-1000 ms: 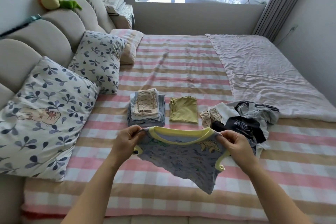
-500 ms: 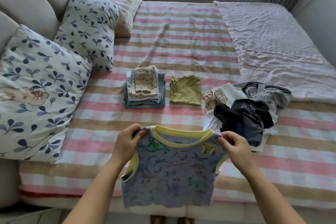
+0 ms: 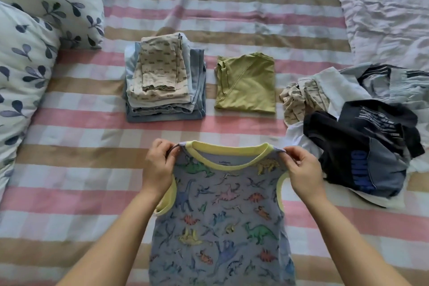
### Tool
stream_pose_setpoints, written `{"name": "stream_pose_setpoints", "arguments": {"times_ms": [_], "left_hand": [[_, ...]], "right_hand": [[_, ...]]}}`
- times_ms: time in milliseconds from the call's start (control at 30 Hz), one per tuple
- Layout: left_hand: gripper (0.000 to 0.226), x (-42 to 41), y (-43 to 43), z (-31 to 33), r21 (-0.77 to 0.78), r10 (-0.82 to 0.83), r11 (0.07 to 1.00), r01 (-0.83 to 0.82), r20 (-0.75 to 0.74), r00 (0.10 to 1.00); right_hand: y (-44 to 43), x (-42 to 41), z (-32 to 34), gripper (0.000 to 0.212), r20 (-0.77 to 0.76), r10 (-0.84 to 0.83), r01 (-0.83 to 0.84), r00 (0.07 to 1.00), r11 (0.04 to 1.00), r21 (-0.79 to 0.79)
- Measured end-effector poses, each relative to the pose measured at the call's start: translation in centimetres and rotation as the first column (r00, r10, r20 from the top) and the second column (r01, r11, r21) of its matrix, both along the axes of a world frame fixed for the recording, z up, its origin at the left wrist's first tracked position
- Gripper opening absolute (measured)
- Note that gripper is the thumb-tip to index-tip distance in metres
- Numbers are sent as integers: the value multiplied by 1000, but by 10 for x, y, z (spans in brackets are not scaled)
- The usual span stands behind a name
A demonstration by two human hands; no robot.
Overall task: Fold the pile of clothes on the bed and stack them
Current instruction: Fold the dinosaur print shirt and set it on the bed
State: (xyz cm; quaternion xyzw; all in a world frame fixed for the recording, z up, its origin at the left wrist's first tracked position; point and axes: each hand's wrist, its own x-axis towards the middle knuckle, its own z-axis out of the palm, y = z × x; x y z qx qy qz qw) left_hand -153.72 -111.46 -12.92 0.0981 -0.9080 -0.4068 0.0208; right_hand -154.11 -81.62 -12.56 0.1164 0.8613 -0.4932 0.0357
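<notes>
A grey-blue sleeveless dinosaur top (image 3: 222, 220) with yellow trim hangs spread out in front of me over the near part of the bed. My left hand (image 3: 159, 165) pinches its left shoulder and my right hand (image 3: 301, 172) pinches its right shoulder. Beyond it sits a stack of folded clothes (image 3: 162, 83), a beige patterned piece on top. A folded olive-green shirt (image 3: 247, 83) lies to the right of the stack. At the right is a pile of unfolded clothes (image 3: 362, 137), dark, white and striped.
The bed wears a pink, tan and white checked sheet (image 3: 81, 151). Leaf-print pillows (image 3: 30, 53) crowd the left side. A crumpled pale quilt (image 3: 383, 7) covers the far right.
The dinosaur top now hangs flat and full length from both shoulders; earlier it was bunched and skewed. My view has tilted down and closer to the bed.
</notes>
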Motion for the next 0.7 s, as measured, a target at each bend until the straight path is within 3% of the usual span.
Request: {"name": "stream_pose_setpoints", "arguments": {"times_ms": [167, 333, 567, 700], "left_hand": [[24, -54, 3, -60, -47, -9, 999, 12, 51, 999], [32, -89, -2, -109, -206, 46, 978, -17, 134, 990], [28, -128, -3, -136, -357, 24, 934, -26, -9, 1000], [24, -123, -2, -138, -279, 50, 959, -48, 0, 999]], "right_hand": [[-2, -59, -54, 6, 19, 26, -28, 999, 994, 110], [-11, -99, -98, 15, 55, 25, -36, 998, 975, 219], [-20, -141, -129, 20, 47, -86, 59, 995, 906, 418], [-23, -141, -134, 24, 7, -91, 75, 996, 857, 510]]}}
